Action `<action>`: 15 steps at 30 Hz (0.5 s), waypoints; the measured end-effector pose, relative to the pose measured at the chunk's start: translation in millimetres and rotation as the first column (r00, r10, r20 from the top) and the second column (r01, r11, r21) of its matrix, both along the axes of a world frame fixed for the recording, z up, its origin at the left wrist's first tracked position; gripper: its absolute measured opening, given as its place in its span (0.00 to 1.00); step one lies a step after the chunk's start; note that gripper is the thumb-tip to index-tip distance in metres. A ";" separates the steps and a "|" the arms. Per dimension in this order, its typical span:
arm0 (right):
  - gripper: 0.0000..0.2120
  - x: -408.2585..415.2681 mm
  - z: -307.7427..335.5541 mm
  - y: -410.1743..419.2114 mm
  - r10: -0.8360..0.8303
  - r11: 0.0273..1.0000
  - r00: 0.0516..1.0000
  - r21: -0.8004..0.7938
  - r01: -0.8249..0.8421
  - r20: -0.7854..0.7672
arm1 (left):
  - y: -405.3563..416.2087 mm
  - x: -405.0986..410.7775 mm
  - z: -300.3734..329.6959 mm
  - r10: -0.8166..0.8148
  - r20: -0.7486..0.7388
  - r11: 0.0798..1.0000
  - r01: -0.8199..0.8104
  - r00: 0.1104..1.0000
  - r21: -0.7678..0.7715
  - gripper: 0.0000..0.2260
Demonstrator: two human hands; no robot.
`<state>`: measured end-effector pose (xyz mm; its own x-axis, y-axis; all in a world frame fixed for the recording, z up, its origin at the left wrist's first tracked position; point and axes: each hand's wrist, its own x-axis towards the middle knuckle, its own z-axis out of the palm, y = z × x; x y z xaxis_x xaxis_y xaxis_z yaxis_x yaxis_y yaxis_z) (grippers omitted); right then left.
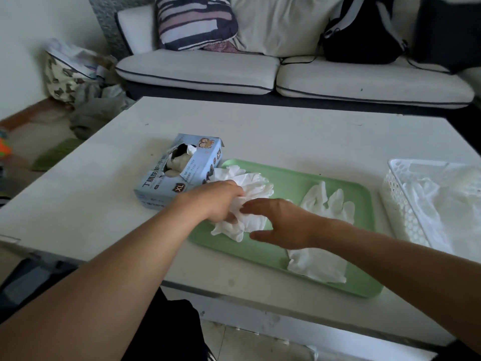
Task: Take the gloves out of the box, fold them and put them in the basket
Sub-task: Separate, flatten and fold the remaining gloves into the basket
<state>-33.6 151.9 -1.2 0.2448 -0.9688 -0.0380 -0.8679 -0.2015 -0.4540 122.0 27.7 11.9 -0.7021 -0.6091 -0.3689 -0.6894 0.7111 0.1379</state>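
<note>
Both forearms fill the near view, reaching over the table edge. Our left hand (221,201) has its fingers curled into a crumpled bunch of white gloves (247,201) at the left end of the green tray (364,199). Our right hand (281,222) hovers w/ fingers spread and loose, holding nothing, fingertips just at the bunch. One flat glove (328,201) lies mid-tray; a folded glove (317,264) sits near the front rim, partly under our wrist. Glove box (179,170) touches the tray's left corner; white basket (406,204) w/ gloves inside stands to the right. Risk, in our judgement: thin gloves cling together, so we may lift several at once, or drag the bunch into the box. White low table (286,131), pale sofa (197,71) behind w/ striped cushion (195,22) and dark backpack (361,29).
</note>
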 end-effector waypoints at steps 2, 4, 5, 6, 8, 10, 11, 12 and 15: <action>0.23 -13.8 9.1 -3.9 -0.050 0.998 0.999 -0.046 0.050 -0.013 | -1.4 1.0 1.2 0.010 0.034 1.000 -0.010 0.999 -0.006 0.29; 0.20 -29.0 19.9 -6.0 -0.092 0.992 0.996 -0.083 0.092 -0.002 | 2.0 1.3 2.8 0.052 0.020 0.998 -0.052 0.998 -0.022 0.29; 0.19 -36.0 25.0 -5.1 -0.109 0.989 0.994 -0.095 0.109 0.007 | 3.9 0.9 3.0 0.067 0.011 0.997 -0.066 0.998 -0.030 0.31; 0.19 -42.5 29.2 -3.5 -0.121 0.987 0.993 -0.107 0.122 0.015 | 5.7 0.7 3.1 0.068 -0.003 0.997 -0.068 0.998 -0.038 0.33; 0.18 -52.5 35.8 0.4 -0.143 0.978 0.989 -0.149 0.145 0.024 | 4.5 -0.7 4.1 0.038 -0.058 0.997 -0.042 0.998 -0.065 0.34; 0.17 -61.3 42.4 4.8 -0.165 0.966 0.985 -0.195 0.172 0.052 | 1.1 -2.6 3.6 0.023 -0.064 0.994 -0.030 0.998 -0.101 0.35; 0.17 -64.6 46.6 6.4 -0.174 0.959 0.983 -0.215 0.183 0.063 | -3.1 -2.5 2.0 0.035 -0.059 0.993 -0.042 0.998 -0.112 0.35; 0.18 -68.9 51.6 9.0 -0.186 0.951 0.979 -0.235 0.199 0.078 | -6.2 -3.5 1.0 0.055 -0.063 0.992 -0.062 0.996 -0.112 0.33; 0.17 -79.9 65.6 16.9 -0.230 0.923 0.949 -0.262 0.283 0.214 | -10.1 -3.3 -0.4 0.079 0.012 0.986 -0.077 0.997 -0.149 0.19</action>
